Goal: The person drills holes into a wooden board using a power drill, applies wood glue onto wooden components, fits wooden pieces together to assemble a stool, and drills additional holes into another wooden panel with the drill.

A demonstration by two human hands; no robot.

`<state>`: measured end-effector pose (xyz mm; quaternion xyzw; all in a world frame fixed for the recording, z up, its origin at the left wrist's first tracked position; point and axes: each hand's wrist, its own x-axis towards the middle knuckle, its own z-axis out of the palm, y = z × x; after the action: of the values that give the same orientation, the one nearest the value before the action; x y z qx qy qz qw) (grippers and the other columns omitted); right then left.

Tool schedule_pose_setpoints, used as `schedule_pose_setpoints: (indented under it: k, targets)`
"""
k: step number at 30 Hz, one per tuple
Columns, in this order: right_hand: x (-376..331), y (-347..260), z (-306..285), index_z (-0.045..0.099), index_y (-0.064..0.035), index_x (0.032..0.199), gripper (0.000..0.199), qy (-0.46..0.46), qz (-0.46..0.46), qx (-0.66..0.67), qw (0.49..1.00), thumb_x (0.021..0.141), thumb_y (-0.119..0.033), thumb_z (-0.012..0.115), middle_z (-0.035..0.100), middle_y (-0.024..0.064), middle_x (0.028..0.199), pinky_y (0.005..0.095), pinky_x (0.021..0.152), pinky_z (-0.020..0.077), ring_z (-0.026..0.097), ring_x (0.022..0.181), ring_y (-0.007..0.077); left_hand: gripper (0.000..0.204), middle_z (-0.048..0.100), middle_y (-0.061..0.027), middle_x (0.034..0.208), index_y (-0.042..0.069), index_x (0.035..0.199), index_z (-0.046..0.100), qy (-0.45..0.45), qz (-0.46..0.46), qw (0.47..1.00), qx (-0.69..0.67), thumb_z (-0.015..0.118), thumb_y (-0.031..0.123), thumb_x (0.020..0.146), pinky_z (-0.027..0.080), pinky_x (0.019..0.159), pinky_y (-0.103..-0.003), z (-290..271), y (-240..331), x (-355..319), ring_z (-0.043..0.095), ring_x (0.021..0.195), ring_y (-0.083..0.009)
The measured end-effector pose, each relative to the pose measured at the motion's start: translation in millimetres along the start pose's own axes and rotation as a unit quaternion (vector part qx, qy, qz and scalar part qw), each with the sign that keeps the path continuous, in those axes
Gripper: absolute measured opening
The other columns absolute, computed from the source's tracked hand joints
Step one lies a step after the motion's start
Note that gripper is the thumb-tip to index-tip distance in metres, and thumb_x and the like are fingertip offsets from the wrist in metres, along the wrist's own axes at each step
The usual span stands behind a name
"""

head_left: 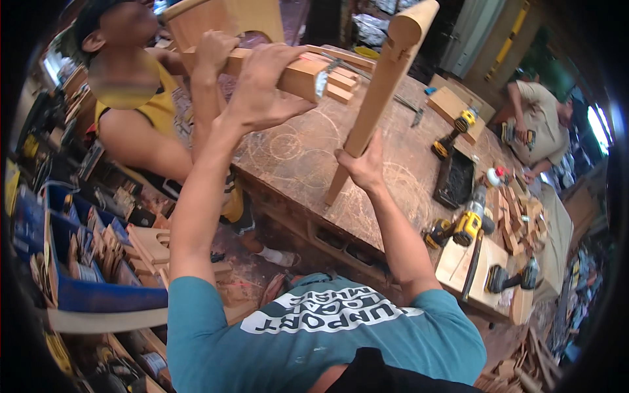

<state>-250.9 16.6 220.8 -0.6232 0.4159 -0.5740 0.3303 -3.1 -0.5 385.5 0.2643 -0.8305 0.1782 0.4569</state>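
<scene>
My left hand [259, 88] is closed over a thick wooden rail [303, 77], fingers on top and thumb underneath. The rail's near end bears a whitish-blue patch. A co-worker's hand [215, 52] is at the rail's other end, beside a curved wooden panel [262, 19]. In my right hand [365, 164] is a long wooden post [375, 98], gripped near its lower part. The post leans, with a rounded, notched head at the top and its lower end at the workbench [288, 157]; whether it touches the surface I cannot tell.
Yellow-black power drills [468, 226] lie on the right of the bench, near a black tray [455, 180] and piled wood offcuts [521, 216]. Several small wooden blocks [341, 88] sit beyond the rail. A blue bin [108, 295] stands lower left. Another person [540, 121] works at the far right.
</scene>
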Motion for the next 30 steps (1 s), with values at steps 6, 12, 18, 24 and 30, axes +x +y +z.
schedule_pose_setpoints:
  k: [6, 12, 18, 24, 30]
  targets:
    - [-5, -9, -1, 0.042, 0.0013, 0.129, 0.074, 0.007, 0.005, 0.008, 1.0, 0.067, -0.014, 0.08, 0.051, 0.013, 0.11, 0.0407, 0.093, 0.046, 0.053, 0.105, 0.0251, 0.071, 0.059, -0.0155, 0.129, 0.005, 0.14, 0.048, 0.208, -0.124, 0.95, -0.195, 0.083, 0.025, 0.082, 0.045, 0.105, -0.042, 12, 30, -32, 0.056, 0.121, -0.0277]
    - [-4, -3, -8, 0.042, -0.0016, 0.126, 0.071, -0.012, -0.011, -0.013, 1.0, 0.067, -0.012, 0.08, 0.052, 0.0092, 0.106, 0.0379, 0.085, 0.0483, 0.055, 0.097, 0.0207, 0.064, 0.059, -0.0135, 0.124, 0.011, 0.148, 0.028, 0.338, -0.422, 0.614, -0.575, 0.068, 0.011, 0.098, 0.052, 0.097, -0.05, 71, 70, -61, 0.062, 0.115, -0.0282]
    - [-9, -8, -13, 0.058, -0.0009, 0.107, 0.043, -0.006, -0.009, 0.003, 1.0, 0.068, -0.003, 0.077, 0.061, 0.0071, 0.094, 0.034, 0.076, 0.0549, 0.063, 0.088, 0.0181, 0.061, 0.057, -0.015, 0.133, 0.005, 0.146, 0.037, 0.193, -0.378, 0.546, -0.722, 0.071, 0.012, 0.096, 0.056, 0.099, -0.048, 93, 65, -78, 0.062, 0.119, -0.029]
    - [-8, -7, -14, 0.058, 0.0002, 0.109, 0.044, -0.042, 0.007, -0.041, 0.998, 0.069, -0.003, 0.076, 0.062, 0.0077, 0.095, 0.0332, 0.076, 0.055, 0.064, 0.088, 0.0179, 0.049, 0.064, -0.0108, 0.128, 0.003, 0.136, 0.054, 0.2, -0.293, 0.523, -0.775, 0.074, 0.02, 0.094, 0.054, 0.104, -0.043, 99, 46, -60, 0.064, 0.12, -0.0241]
    - [-3, -17, 2, 0.056, -0.0019, 0.102, 0.044, -0.003, -0.018, -0.03, 0.999, 0.064, -0.005, 0.077, 0.059, 0.0056, 0.088, 0.0329, 0.069, 0.0508, 0.06, 0.08, 0.017, 0.054, 0.064, -0.015, 0.13, 0.002, 0.135, 0.057, 0.141, -0.269, 0.6, -0.74, 0.077, 0.026, 0.091, 0.048, 0.11, -0.051, 110, 52, -63, 0.061, 0.126, -0.0322]
